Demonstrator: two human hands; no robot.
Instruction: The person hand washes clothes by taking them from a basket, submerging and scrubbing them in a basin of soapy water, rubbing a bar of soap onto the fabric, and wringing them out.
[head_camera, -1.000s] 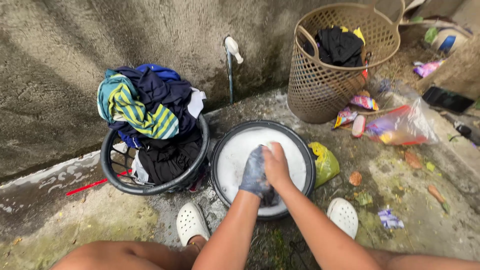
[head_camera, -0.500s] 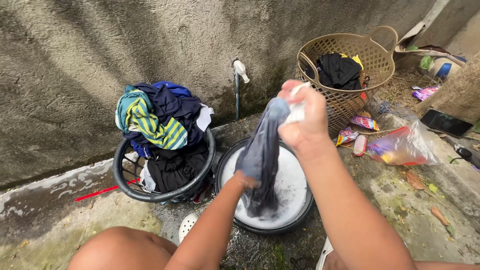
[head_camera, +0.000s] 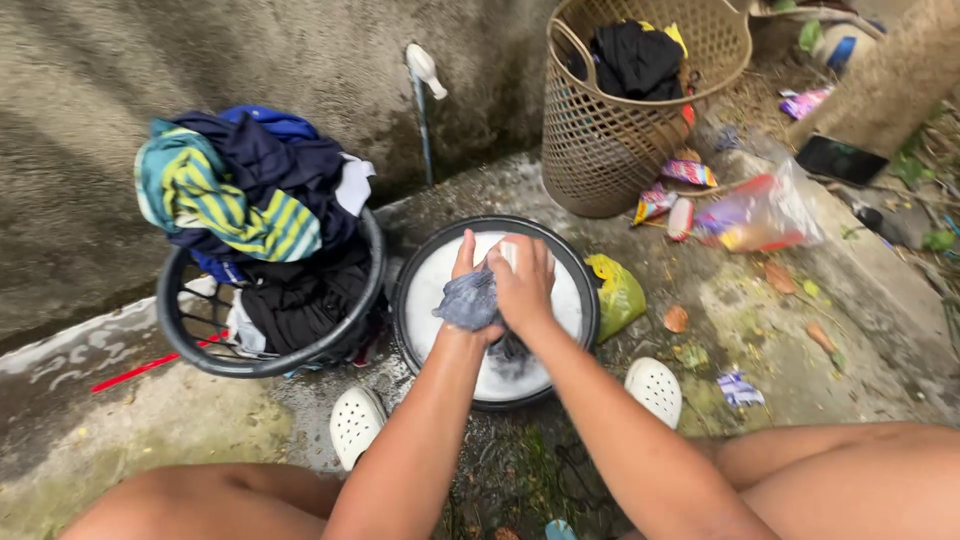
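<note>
- Half a second earlier the right hand (head_camera: 522, 285) held the wet grey cloth (head_camera: 470, 303) high above the basin (head_camera: 590, 300); now both hands and the cloth are back down, low over the soapy water.
- The cloth no longer hangs stretched out long; it is bunched up between the two hands, with its lower end dipping into the suds.
- The right hand's fingers are closed over the top of the bunched cloth, gripping it together with something small and white that I cannot make out.
- The left hand (head_camera: 462, 275) lies mostly under the cloth; its fingers point up along the far side and it seems to press the cloth, but whether they curl shut is hidden.
- The view has also shifted since then: the tan woven basket (head_camera: 600, 150) is now cut off at the top edge, as is the dark clothing (head_camera: 635, 60) inside it.
- The black laundry basket (head_camera: 180, 335) to the left of the basin holds a heap of clothes (head_camera: 245, 190), with a striped green and yellow piece on top; what lies underneath is hidden.
- The person's white clogs (head_camera: 357, 425) stand on either side, near the basin's closer rim.
- A yellow-green plastic bag (head_camera: 618, 295) lies just beside the basin on the right.
- The ground is wet, rough concrete (head_camera: 120, 420) with patches of moss, dead leaves and scraps of wrapper.
- Behind it all is a rough grey wall (head_camera: 200, 60) with a white tap (head_camera: 424, 68) on a thin pipe.
- A clear plastic bag (head_camera: 765, 210) with coloured contents lies near the woven basket.
</note>
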